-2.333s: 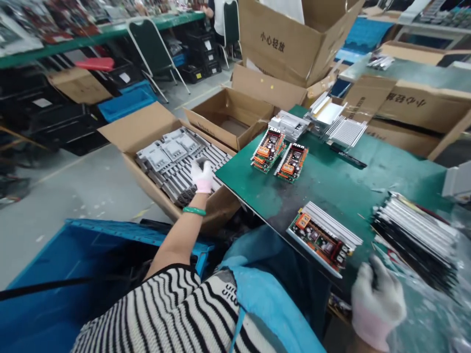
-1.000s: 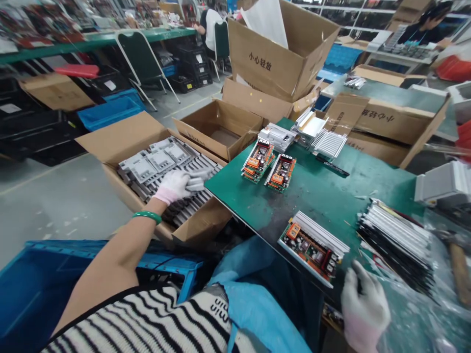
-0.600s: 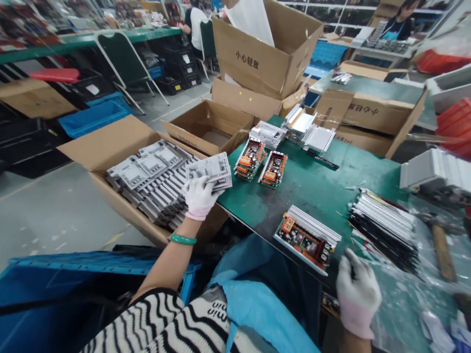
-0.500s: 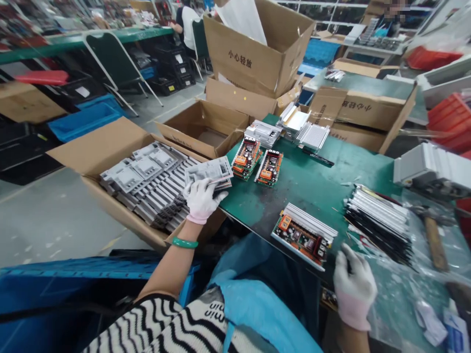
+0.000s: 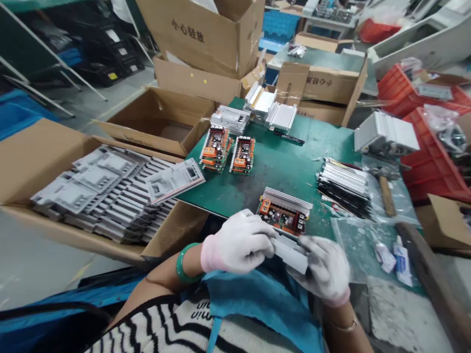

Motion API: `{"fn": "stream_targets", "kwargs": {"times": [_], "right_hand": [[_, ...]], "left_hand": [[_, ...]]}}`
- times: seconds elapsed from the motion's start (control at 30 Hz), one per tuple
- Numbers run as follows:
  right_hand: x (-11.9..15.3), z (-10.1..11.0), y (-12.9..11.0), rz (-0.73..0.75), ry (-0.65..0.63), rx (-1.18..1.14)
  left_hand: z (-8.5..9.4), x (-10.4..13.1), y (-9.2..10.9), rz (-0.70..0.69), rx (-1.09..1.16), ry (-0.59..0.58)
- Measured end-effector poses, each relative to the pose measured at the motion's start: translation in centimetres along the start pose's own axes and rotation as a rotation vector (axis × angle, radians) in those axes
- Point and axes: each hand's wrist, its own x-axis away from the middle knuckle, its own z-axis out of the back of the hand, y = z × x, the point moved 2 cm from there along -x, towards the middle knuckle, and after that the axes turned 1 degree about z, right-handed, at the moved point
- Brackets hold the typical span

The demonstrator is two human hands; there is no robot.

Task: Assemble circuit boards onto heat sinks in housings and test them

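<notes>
Both gloved hands meet over my lap at the near edge of the green table (image 5: 287, 171). My left hand (image 5: 237, 241) and my right hand (image 5: 324, 267) together grip a flat grey plastic cover (image 5: 290, 252), held edge-on between them. Just beyond the hands lies a circuit board with a ribbed aluminium heatsink (image 5: 285, 212). To the left, an open cardboard box (image 5: 33, 157) holds several stacked grey covers, and one loose cover (image 5: 174, 180) rests on top by the table corner.
Two more circuit boards (image 5: 228, 149) lie farther back, with heatsinks (image 5: 272, 110) behind them. A stack of black-and-white plates (image 5: 346, 186), a hammer (image 5: 384, 191) and a small tube (image 5: 402, 255) sit to the right. Cardboard boxes (image 5: 162, 122) and red crates (image 5: 427, 152) surround the table.
My left hand lifted grey covers out of the box, left one lying on top, and came back to my lap. Both hands now hold one cover. The view tilted down and right.
</notes>
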Motion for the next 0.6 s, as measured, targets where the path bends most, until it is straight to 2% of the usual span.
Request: {"fn": "stream_targets", "kwargs": {"times": [0.07, 0.1, 0.2, 0.3, 0.43, 0.6], "right_hand": [[-0.2, 0.5, 0.2, -0.028, -0.018, 0.044], [-0.2, 0.6, 0.5, -0.127, -0.023, 0.104], [-0.1, 0.3, 1.6, -0.554, -0.059, 0.214], [-0.5, -0.7, 2.5, -0.853, -0.163, 0.128], [-1.6, -1.9, 3.7, -0.97, -0.344, 0.043], [-2.3, -2.9, 5.0, -1.001, -0.443, -0.007]], "left_hand": [[-0.6, -0.6, -0.8, 0.029, 0.161, -0.031], [-0.8, -0.7, -1.6, 0.036, 0.201, -0.027], [-1.7, -0.6, -4.4, 0.042, 0.175, -0.007], [-3.4, -0.4, -6.9, 0.102, 0.078, 0.02], [-5.4, -0.1, -8.8, 0.16, 0.063, 0.036], [-5.9, 0.0, -9.9, 0.163, 0.059, 0.036]]}}
